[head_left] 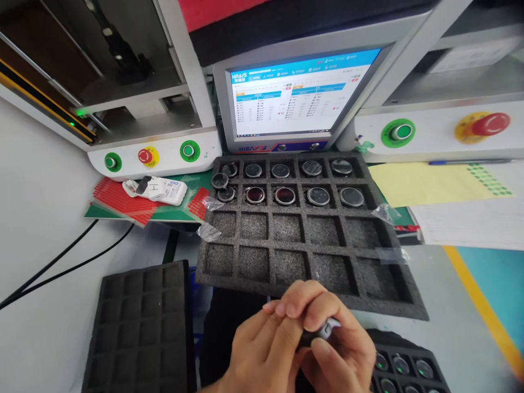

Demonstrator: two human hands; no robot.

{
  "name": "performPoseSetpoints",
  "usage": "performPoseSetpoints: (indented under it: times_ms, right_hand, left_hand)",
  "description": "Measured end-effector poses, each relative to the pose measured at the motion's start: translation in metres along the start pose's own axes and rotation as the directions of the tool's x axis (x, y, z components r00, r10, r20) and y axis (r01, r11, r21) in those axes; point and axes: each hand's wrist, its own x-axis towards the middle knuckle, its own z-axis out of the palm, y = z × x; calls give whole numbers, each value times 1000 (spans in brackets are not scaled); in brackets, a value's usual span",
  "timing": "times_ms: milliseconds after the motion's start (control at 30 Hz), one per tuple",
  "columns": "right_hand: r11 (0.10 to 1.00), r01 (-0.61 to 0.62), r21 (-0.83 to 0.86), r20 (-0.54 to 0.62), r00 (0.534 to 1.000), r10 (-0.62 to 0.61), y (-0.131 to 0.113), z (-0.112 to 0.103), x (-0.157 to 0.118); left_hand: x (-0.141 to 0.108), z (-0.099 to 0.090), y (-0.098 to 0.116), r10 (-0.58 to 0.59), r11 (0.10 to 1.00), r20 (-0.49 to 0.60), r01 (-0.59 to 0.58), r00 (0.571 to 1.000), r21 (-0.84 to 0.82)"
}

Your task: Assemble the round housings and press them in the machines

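Close together at the near edge of the foam tray are my left hand and my right hand. Between them is a small watch case; a grey lug-like end pokes out past my right thumb, and the rest is covered by fingers. My right hand curls round it, with thumb and fingers closed. The left fingers are bent and pressed against its other side. In the upper two rows of the black foam tray lie several round watch faces, two with a reddish tint.
Behind the tray stands a monitor, flanked by machine panels with green buttons and red stop buttons. A white handheld device lies at left. Another foam tray is lower left; a tray with watch faces is lower right.
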Motion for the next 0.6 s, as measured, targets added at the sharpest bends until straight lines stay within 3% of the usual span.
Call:
performPoseSetpoints:
  times_ms: [67,233,300,367,467,500,600]
  right_hand:
    - [1000,7,-28,4,1000,-7,-1,-2,1]
    - [983,64,-174,150,988,-38,2,-11,12]
    - [975,53,-213,143,989,-23,7,-16,16]
    - [967,51,-249,71,997,-35,13,-22,16]
    - [955,106,-278,-56,990,-126,17,-34,10]
    - [953,119,-277,-64,988,-142,17,-38,7]
    - [948,124,-292,33,992,-119,12,-48,3]
  left_hand:
    - [-1,-2,-3,-17,1000,22,17,1000,-11]
    - [6,-15,-7,-83,992,78,90,993,-88]
    - [17,-21,-11,-110,984,79,119,991,-130]
    - [34,-26,-23,-222,967,106,233,969,-104]
    - [79,-24,-62,-491,869,183,493,851,38]
    - [97,-20,-81,-547,837,240,534,802,122]
    - [148,-4,-139,-583,812,298,552,756,188]
